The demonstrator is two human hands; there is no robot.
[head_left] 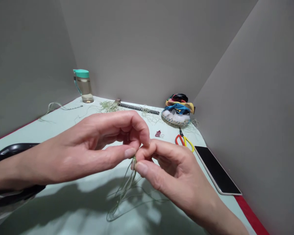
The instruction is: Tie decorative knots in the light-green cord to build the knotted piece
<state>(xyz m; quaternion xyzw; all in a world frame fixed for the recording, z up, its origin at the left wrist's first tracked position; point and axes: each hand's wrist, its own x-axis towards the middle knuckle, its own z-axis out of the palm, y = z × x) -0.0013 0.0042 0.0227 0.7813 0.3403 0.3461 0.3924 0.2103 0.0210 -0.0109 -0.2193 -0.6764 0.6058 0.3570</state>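
1. Both hands (129,156) are up close over the desk, working right now on a bunch of thin green cords (133,160). That bunch sits between them, above the desk, with long loops hanging down towards the surface.
2. Right hand (172,173): its thumb and forefinger (140,168) are pinched tight on the top of the bunch, and that's the hold carrying the cords.
3. Left hand (88,147): its fingers (129,152) curve in narrow, the thumb tip right at the bunch. Is it gripping too? Can't tell from here.
4. Step in hand looks like fine work at that gathered point, and the next move calls for keeping that pinch firm.
5. Around them on the pale green desk (31,140): a dark tablet (218,169) at the right, then a heap of colourful cloth (177,109).
6. Further back, a green-lidded bottle (83,85), a dark rod (139,109), and a tuft of green fibres (109,106).
7. Smallest of all: red-and-yellow scissors (183,140) and a small pink binder clip (158,133).
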